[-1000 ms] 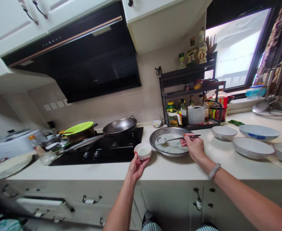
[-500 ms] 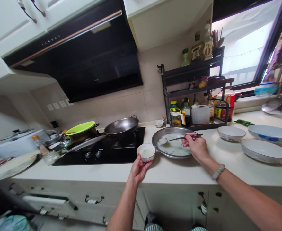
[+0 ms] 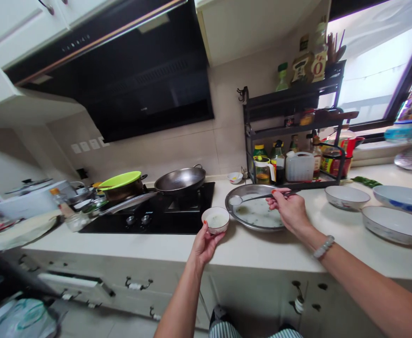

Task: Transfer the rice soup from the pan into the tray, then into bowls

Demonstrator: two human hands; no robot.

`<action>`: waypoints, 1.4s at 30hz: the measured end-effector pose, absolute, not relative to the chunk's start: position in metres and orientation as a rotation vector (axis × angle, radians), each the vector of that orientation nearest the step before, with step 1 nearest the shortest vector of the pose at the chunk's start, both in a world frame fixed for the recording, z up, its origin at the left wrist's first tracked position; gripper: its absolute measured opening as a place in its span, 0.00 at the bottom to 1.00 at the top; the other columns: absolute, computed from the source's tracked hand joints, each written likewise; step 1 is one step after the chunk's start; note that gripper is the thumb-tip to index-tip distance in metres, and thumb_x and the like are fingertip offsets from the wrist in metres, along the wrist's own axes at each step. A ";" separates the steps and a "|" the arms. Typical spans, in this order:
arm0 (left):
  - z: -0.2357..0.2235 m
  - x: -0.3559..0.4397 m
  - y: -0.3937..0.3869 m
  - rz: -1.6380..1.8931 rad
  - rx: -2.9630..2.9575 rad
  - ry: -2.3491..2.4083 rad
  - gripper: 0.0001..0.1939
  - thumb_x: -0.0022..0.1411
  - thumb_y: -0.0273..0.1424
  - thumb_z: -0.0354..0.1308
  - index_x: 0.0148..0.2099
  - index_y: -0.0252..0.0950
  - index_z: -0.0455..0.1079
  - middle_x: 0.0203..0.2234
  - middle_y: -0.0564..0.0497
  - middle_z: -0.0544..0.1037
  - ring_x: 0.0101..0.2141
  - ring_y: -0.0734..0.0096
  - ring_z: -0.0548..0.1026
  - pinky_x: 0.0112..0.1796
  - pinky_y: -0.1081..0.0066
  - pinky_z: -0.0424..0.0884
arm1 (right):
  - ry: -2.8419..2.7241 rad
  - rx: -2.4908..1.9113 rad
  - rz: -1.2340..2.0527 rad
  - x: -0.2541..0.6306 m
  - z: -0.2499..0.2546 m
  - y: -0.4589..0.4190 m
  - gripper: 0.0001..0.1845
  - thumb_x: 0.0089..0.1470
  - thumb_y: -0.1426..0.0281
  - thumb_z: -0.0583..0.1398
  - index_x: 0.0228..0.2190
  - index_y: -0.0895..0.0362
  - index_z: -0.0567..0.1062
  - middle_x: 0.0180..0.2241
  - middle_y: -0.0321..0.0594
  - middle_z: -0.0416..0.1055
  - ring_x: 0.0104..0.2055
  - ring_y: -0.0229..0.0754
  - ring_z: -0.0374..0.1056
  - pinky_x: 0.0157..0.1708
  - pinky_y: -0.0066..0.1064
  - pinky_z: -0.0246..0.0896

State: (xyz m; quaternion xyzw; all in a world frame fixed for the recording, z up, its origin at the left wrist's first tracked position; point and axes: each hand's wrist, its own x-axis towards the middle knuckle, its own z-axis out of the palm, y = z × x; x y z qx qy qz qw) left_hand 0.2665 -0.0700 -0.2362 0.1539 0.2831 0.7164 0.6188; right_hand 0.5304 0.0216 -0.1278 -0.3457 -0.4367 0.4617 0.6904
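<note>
My left hand (image 3: 206,243) is closed round a small white bowl (image 3: 216,219) that has pale, milky liquid in it, held at the left of a wide metal basin (image 3: 234,195). In my right hand (image 3: 289,210) is the dark handle of a spoon (image 3: 253,198), gripped between thumb and fingers. The spoon's rounded end is over the basin's left side, near the rim, and looks filled with pale liquid. Whitish liquid (image 3: 258,213) with small green bits lies in the basin, which rests on the counter.
A wok (image 3: 180,180) sits on the black stove (image 3: 156,211) to the left, beside a pot topped by a lime-green colander (image 3: 121,180). A black rack (image 3: 293,126) of bottles stands behind the basin. Several bowls, among them a white one (image 3: 347,197), are on the right.
The spoon's end has risen from the liquid and moved left toward the basin's rim. My left hand still holds the small bowl. The whole view has shifted slightly.
</note>
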 end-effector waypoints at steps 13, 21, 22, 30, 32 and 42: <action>-0.241 0.265 -0.067 1.640 0.357 0.628 0.32 0.65 0.34 0.64 0.66 0.29 0.61 0.58 0.32 0.74 0.57 0.41 0.74 0.55 0.47 0.73 | -1.266 -0.706 1.009 0.507 -0.109 -0.010 0.20 0.45 0.53 0.70 0.29 0.55 0.73 0.15 0.35 0.71 0.19 0.42 0.72 0.19 0.29 0.70; -0.244 0.263 -0.067 1.637 0.401 0.599 0.29 0.67 0.35 0.63 0.65 0.29 0.63 0.54 0.34 0.77 0.55 0.45 0.76 0.55 0.49 0.74 | -1.753 -0.433 0.810 0.501 -0.135 -0.043 0.12 0.61 0.59 0.61 0.38 0.55 0.77 0.23 0.36 0.73 0.19 0.38 0.70 0.20 0.30 0.70; -0.244 0.263 -0.067 1.637 0.400 0.599 0.29 0.67 0.35 0.63 0.65 0.30 0.63 0.53 0.34 0.78 0.54 0.45 0.76 0.55 0.49 0.74 | -1.808 -0.360 0.774 0.503 -0.138 -0.047 0.11 0.61 0.61 0.60 0.38 0.54 0.78 0.25 0.37 0.74 0.20 0.38 0.70 0.20 0.30 0.70; -0.242 0.264 -0.069 1.638 0.388 0.605 0.29 0.67 0.35 0.62 0.66 0.31 0.63 0.55 0.34 0.77 0.57 0.44 0.75 0.57 0.46 0.72 | -1.539 -0.522 0.934 0.504 -0.143 -0.049 0.12 0.56 0.59 0.65 0.37 0.55 0.77 0.21 0.36 0.73 0.18 0.38 0.69 0.20 0.30 0.71; -0.240 0.265 -0.070 1.632 0.378 0.605 0.29 0.67 0.35 0.62 0.66 0.30 0.63 0.56 0.34 0.76 0.57 0.43 0.74 0.57 0.47 0.72 | -1.293 -0.643 1.056 0.502 -0.141 -0.040 0.16 0.49 0.58 0.69 0.34 0.55 0.76 0.19 0.36 0.72 0.18 0.39 0.69 0.19 0.30 0.70; -0.236 0.268 -0.071 1.651 0.348 0.626 0.30 0.66 0.34 0.63 0.67 0.31 0.61 0.58 0.32 0.74 0.59 0.42 0.72 0.57 0.45 0.71 | -0.765 -0.732 1.250 0.524 -0.130 -0.003 0.17 0.34 0.70 0.74 0.24 0.57 0.72 0.20 0.38 0.73 0.23 0.38 0.73 0.19 0.23 0.69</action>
